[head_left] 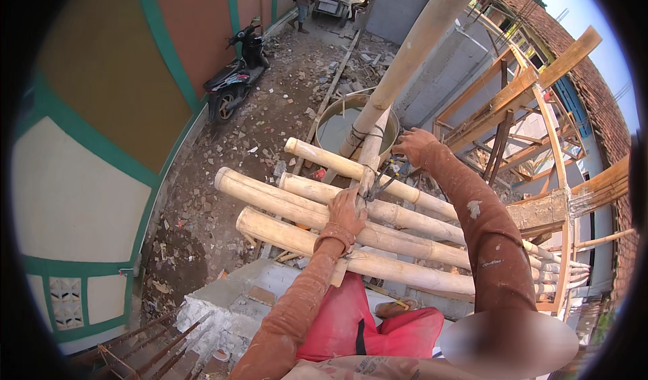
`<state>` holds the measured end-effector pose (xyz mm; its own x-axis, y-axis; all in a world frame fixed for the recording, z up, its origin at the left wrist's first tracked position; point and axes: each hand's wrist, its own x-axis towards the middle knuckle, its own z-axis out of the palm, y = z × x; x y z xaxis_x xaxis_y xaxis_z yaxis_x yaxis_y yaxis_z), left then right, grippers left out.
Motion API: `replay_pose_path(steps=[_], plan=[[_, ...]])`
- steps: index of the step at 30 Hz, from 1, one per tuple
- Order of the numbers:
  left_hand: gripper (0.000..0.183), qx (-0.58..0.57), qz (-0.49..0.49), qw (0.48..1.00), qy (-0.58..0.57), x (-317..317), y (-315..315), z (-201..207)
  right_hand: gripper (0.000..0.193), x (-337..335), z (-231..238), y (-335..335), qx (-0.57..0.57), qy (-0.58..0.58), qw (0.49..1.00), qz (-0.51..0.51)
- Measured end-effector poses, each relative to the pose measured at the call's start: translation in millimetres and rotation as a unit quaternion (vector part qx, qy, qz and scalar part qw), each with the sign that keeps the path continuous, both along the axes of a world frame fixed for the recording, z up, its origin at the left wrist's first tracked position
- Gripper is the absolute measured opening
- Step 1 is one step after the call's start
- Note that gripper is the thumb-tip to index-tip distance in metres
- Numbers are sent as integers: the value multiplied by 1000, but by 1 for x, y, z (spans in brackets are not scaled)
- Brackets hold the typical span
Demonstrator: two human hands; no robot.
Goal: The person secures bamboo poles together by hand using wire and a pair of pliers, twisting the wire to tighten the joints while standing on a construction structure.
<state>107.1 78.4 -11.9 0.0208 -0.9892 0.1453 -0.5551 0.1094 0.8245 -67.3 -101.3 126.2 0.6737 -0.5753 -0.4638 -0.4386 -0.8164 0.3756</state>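
Observation:
Several pale bamboo poles [270, 203] lie side by side in front of me, running off to the right. A tall upright bamboo pole [412, 56] rises beyond them, and a split bamboo piece [371, 152] leans against its foot. My left hand [347, 211] is closed around the bamboo where the split piece crosses the lying poles. Dark cord or a dark tool [381, 185] sits at that crossing, just beyond the fingers; its kind is unclear. My right hand [415, 147] hovers past the poles, fingers apart, close above the dark strands. Nothing plainly shows in its fingers.
A round water-filled tub [322, 125] stands below, behind the upright pole. Timber framing [526, 103] rises at right. A rough concrete ledge [226, 312] lies at lower left. On the rubble ground, a motorcycle [236, 76] leans by the painted wall; two people [305, 2] stand far off beside a loaded vehicle.

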Motion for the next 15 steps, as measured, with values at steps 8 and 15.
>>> replay_pose_path(steps=[8, 15], plan=[[88, -165, 1, 984, -73, -31, 20, 69, 18, 32, 58, 73, 210, 217, 846, -440], [79, -289, -31, 953, 87, -89, -1, 61, 21, 7, 37, 84, 339, 178, 773, -506]])
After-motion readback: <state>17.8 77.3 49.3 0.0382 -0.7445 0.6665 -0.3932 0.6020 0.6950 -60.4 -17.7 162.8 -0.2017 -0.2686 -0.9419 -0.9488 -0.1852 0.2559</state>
